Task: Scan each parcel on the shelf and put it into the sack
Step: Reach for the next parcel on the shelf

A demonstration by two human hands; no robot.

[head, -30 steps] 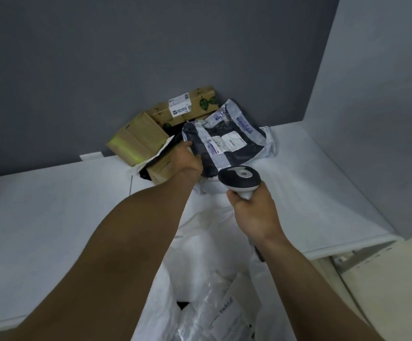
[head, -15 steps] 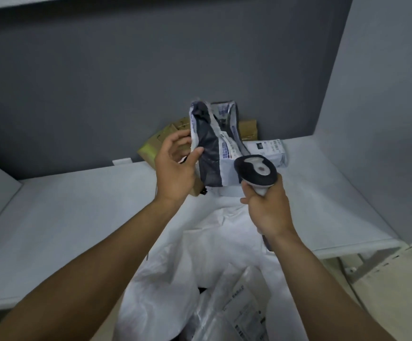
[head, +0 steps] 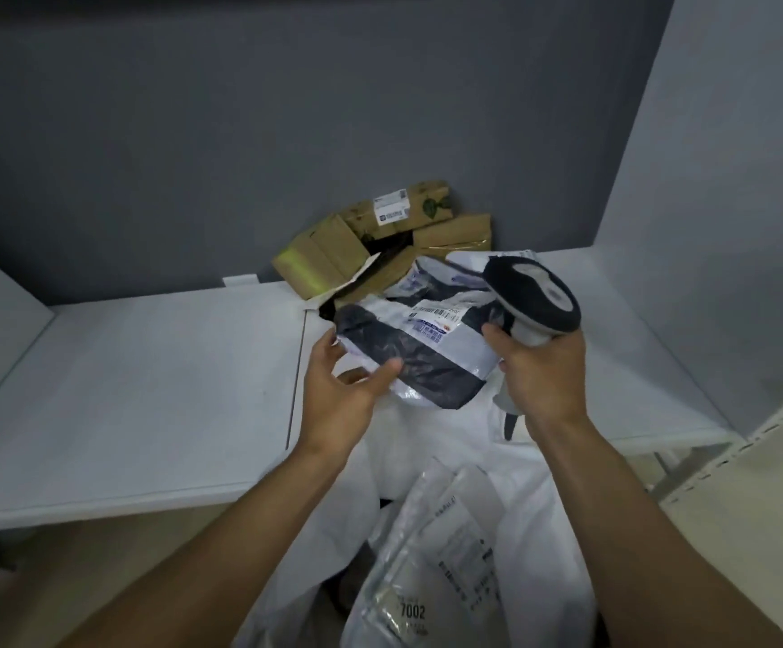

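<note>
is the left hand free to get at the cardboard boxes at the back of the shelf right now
Probably not yet: the left hand is holding the dark poly parcel, which lies between it and the cardboard boxes. Drop the parcel first.

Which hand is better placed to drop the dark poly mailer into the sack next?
Left. The left hand already grips the dark poly mailer directly above the open white sack, while the right hand is occupied holding the scanner.

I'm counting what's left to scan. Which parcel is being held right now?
The dark-and-white plastic mailer, label up, gripped by the left hand beside the scanner. The brown cardboard boxes lie on the shelf; the clear mailer lies in the sack.
</note>
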